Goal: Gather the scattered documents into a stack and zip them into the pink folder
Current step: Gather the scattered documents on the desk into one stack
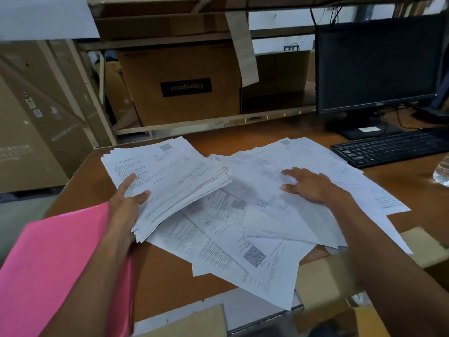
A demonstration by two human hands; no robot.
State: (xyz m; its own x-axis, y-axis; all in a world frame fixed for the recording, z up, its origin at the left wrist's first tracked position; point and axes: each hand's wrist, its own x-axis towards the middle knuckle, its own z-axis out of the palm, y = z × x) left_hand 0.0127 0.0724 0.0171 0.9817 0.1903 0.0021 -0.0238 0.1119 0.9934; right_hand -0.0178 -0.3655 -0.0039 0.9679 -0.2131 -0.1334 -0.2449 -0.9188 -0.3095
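Pink folder [48, 263] lying leftmost on the bench [167, 273], just beside the stack [175, 176].
Left hand [126, 205] is gripping the stack's near edge, thumb on top; right hand [307, 187], somewhat blurred, is seemingly pressing spread fingers flat on the scattered sheets [243, 242].

folder [48, 263] plain pink, desk's near left corner. documents [243, 227] white, grey-black print; one bears a speckled black code square [254, 256]. desk [170, 276] orange-brown. keyboard [388, 147] and monitor [376, 64] black, far right corner.
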